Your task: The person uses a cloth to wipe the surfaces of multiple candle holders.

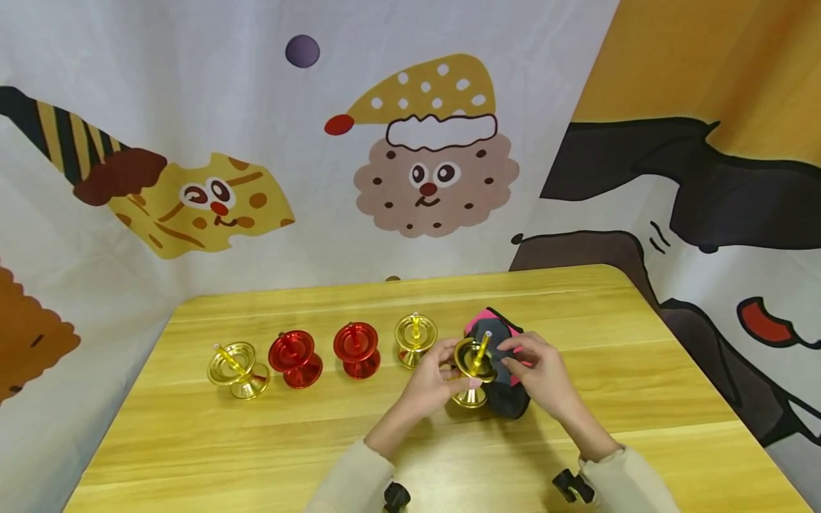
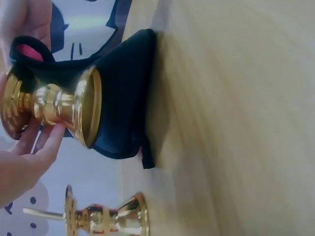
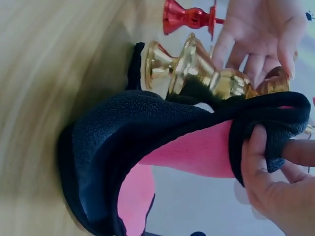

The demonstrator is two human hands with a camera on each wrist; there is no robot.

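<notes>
My left hand point(image 1: 431, 381) grips a shiny gold candle holder point(image 2: 49, 104) by its stem and cup, with the fingers around one side. A yellow stick point(image 1: 479, 356) with a pale tip rises from the cup. My right hand point(image 3: 275, 189) pinches a folded corner of a cloth point(image 3: 182, 157), dark grey on one face and pink on the other, edged in black. The cloth hangs down beside the candle holder and passes behind it in the left wrist view. In the right wrist view, part of the holder's cup is hidden behind the cloth.
Left of the hands stand another gold candle holder point(image 1: 415, 333), two red ones point(image 1: 356, 349) and a gold one point(image 1: 239, 369) at the far left, roughly in a row. The wooden table point(image 1: 308, 456) ends at a cartoon-printed curtain point(image 1: 256, 78).
</notes>
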